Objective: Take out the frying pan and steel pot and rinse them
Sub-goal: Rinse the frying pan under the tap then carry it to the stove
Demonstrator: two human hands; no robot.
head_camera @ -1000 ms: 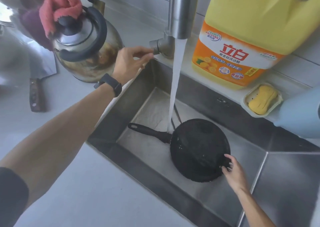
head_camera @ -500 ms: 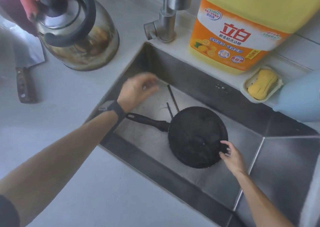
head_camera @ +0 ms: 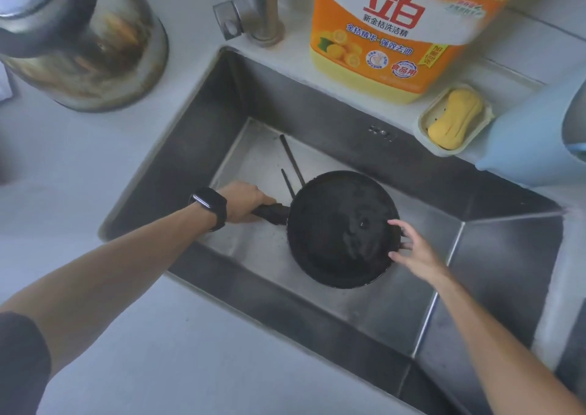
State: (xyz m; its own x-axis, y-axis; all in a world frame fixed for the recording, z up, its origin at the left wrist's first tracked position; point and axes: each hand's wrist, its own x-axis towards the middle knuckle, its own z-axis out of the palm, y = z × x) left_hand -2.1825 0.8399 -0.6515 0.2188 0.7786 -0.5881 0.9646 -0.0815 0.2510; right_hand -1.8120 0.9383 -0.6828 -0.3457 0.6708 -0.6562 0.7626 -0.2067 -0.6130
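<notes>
A black frying pan [head_camera: 329, 224] lies in the steel sink [head_camera: 396, 306], with a little water in it. My left hand [head_camera: 244, 202], with a dark watch on the wrist, is closed around the pan's black handle. My right hand [head_camera: 412, 249] holds the pan's right rim, fingers spread over the edge. The tap [head_camera: 253, 14] at the back of the sink is not running. A steel kettle [head_camera: 82, 40] stands on the counter at the upper left.
Two dark chopsticks [head_camera: 291, 164] lie on the sink floor behind the pan. A big yellow detergent jug [head_camera: 393, 30] and a soap dish with yellow soap [head_camera: 455, 119] stand behind the sink. A light blue container [head_camera: 532, 141] is at the right.
The water has stopped running. My left hand left the tap lever, came down into the sink and took hold of the pan's handle. My right hand stays on the rim.
</notes>
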